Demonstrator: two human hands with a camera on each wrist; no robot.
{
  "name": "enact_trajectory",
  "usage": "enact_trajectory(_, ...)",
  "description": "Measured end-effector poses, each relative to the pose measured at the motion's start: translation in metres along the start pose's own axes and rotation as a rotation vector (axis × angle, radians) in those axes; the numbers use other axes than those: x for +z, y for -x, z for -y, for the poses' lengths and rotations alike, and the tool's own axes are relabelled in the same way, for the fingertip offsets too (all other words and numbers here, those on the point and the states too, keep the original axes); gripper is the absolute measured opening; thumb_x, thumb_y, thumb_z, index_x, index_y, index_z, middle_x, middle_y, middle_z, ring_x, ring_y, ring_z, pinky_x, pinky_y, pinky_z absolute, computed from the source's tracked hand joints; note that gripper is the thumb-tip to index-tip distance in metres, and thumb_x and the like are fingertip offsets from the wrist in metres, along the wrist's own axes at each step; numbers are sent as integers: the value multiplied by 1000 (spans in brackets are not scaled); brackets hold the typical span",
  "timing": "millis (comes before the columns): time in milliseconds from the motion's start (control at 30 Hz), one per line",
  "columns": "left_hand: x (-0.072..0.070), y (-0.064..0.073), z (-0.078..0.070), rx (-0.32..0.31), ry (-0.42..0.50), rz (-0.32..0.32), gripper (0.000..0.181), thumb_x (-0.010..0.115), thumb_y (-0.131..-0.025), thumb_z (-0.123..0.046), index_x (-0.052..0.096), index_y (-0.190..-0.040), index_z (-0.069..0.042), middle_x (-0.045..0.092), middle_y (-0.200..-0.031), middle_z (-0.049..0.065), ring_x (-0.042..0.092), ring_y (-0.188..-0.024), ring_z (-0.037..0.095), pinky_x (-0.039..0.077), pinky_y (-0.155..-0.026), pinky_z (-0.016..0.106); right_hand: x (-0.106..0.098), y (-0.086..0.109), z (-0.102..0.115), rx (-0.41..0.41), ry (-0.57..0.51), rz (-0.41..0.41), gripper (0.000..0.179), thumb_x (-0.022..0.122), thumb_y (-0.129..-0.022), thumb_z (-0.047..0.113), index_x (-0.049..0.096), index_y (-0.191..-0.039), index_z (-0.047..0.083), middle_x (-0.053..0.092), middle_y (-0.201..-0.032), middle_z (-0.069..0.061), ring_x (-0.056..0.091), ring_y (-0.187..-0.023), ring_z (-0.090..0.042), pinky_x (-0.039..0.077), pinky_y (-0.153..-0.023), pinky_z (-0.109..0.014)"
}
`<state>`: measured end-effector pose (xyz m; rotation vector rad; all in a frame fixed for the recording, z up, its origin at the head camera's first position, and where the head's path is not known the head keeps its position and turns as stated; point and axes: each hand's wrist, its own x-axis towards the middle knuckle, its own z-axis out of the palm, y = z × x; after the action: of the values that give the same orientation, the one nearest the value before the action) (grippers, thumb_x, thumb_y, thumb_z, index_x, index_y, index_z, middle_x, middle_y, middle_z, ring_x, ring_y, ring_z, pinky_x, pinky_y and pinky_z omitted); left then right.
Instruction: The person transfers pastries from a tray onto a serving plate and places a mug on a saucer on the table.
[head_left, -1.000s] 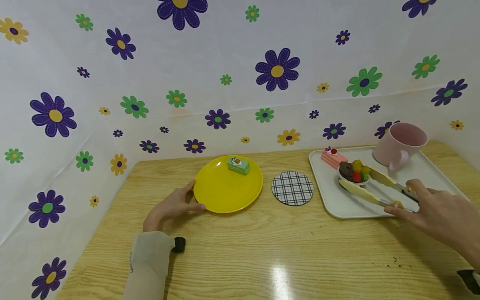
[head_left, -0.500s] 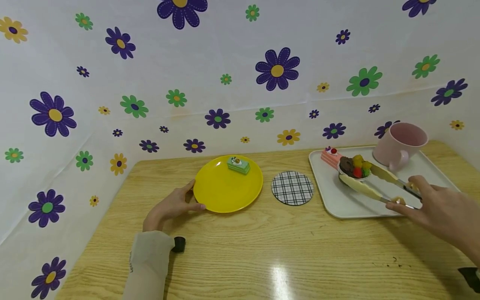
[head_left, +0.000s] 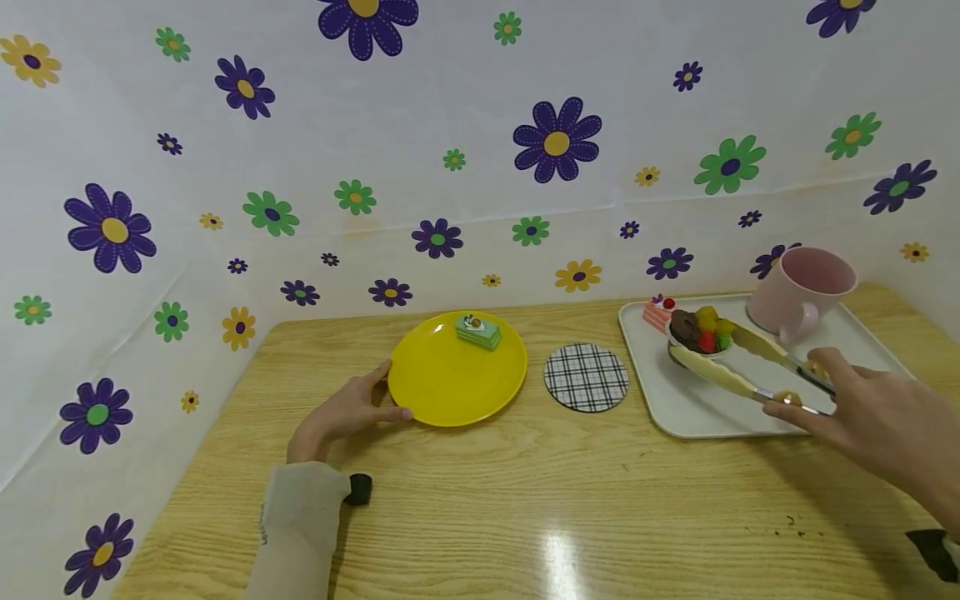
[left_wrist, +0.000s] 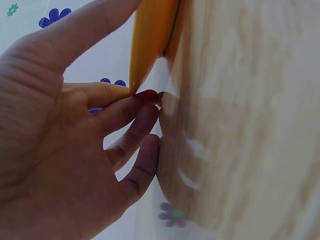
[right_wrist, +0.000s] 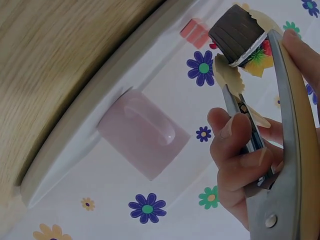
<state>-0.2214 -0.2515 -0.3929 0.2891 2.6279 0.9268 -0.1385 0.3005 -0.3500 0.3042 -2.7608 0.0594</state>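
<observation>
My left hand [head_left: 347, 418] rests at the left rim of a yellow plate [head_left: 442, 383], thumb at the near edge and index finger at the side. In the left wrist view its fingers [left_wrist: 131, 107] are extended, with the plate's edge [left_wrist: 150, 37] against the index finger. A green layered cake slice [head_left: 477, 331] sits at the plate's back. My right hand [head_left: 877, 417] holds metal tongs [right_wrist: 287, 145] with cream tips. Between those tips is a fruit-topped cupcake [right_wrist: 237, 35] in a dark pleated cup, raised over the white tray [head_left: 675, 421].
On the tray stand a pink mug [head_left: 787, 292] and a pink cake slice [head_left: 656, 314], the slice partly hidden behind the cupcake. A round plaid coaster [head_left: 586, 377] lies between plate and tray. Flowered cloth [head_left: 450, 108] hangs along the table's back and sides.
The tongs have closed around the cupcake, lifted it and shifted it slightly left, covering more of the pink cake slice. My left hand and the plate have stayed in place.
</observation>
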Motion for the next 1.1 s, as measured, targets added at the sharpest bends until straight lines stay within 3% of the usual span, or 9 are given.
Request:
enact_trajectory(200, 0, -1, 1, -1, 1, 2, 105, 70, -73, -50, 10, -146, -5, 16, -150, 15, 12, -136, 34, 12, -106, 55, -1, -2, 4, 22, 6, 38, 79, 66, -71, 59, 43, -108, -6, 38, -48, -1, 35, -41, -16, 32, -38, -27)
enact_trajectory(600, 0, -1, 1, -1, -5, -1, 106, 70, -72, -51, 11, -146, -5, 16, -150, 15, 13, -136, 34, 13, -106, 55, -2, -8, 13, -45, -15, -40, 78, 67, -70, 59, 42, -114, 0, 28, -46, 3, 29, -40, -13, 23, -39, -25)
enact_trajectory(767, 0, -1, 1, 5, -6, -2, 105, 70, -73, -51, 11, -146, -4, 16, -149, 16, 13, -135, 35, 12, -106, 55, -2, -10, 17, -32, -32, -13, 80, 66, -70, 60, 42, -115, -2, 29, -48, 2, 30, -41, -14, 23, -40, -25)
enact_trajectory(1100, 0, -1, 1, -1, -2, 0, 106, 70, -72, -52, 11, -146, -6, 15, -150, 15, 13, -136, 34, 14, -106, 54, -1, -13, 22, -71, -65, -63, 76, 66, -69, 60, 45, -107, -2, 25, -47, 5, 26, -40, -11, 20, -38, -24)
